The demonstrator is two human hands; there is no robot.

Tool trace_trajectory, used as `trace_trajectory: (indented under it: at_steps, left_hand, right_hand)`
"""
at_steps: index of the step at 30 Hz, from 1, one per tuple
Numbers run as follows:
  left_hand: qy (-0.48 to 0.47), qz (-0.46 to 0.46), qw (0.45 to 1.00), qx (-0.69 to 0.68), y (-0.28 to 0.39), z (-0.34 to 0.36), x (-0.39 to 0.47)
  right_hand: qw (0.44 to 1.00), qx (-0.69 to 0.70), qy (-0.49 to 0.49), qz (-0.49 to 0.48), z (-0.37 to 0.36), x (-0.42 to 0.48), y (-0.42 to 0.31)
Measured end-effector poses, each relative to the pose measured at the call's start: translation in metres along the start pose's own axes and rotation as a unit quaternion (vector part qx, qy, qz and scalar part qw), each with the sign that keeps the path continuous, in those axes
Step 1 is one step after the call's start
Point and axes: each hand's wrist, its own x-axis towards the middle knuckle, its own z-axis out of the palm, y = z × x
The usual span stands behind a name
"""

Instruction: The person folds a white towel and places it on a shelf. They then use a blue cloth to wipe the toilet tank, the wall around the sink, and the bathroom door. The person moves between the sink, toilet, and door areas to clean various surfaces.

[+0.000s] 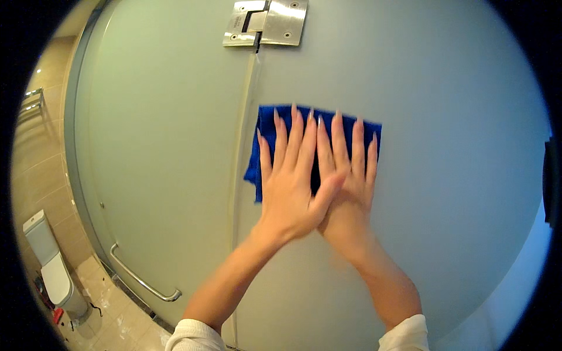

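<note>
A blue cloth (265,115) lies flat against a frosted glass panel (430,153), just right of the vertical seam with the glass door. My left hand (290,188) presses on its left part with the fingers spread upward. Beside it, my right hand (351,188) presses on the right part, also with the fingers apart. The left thumb crosses over the right hand. Cloth shows above the fingertips and at the left, where its edge is folded; the palms hide much of the rest.
A metal hinge (265,24) joins the glass above the cloth. A curved metal handle (145,283) is on the glass door (167,153) at lower left. Beyond it stand a white toilet (57,278) and a wall-mounted metal rack (31,105). Dark and white bits lie on the tiled floor (118,320).
</note>
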Motion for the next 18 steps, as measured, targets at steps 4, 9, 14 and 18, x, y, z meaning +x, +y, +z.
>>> trace_trajectory:
  at_steps: [4,9,14,18]
  left_hand:
    - [0.018,-0.026,0.999,0.034,-0.003,-0.012,0.029]
    - [-0.033,-0.041,0.998,-0.020,-0.002,0.013,-0.063]
    - [-0.046,-0.059,0.997,-0.029,0.003,-0.001,-0.113]
    - [-0.003,0.012,1.000,0.018,-0.017,-0.007,-0.011]
  right_hand:
    - [1.000,0.001,0.021,0.004,0.001,0.027,-0.003]
    - [0.987,-0.032,-0.152,-0.040,0.007,-0.055,-0.011]
    - [0.975,-0.011,-0.183,-0.122,0.008,-0.089,-0.026]
    - [0.996,-0.012,-0.062,-0.060,0.002,0.002,-0.009]
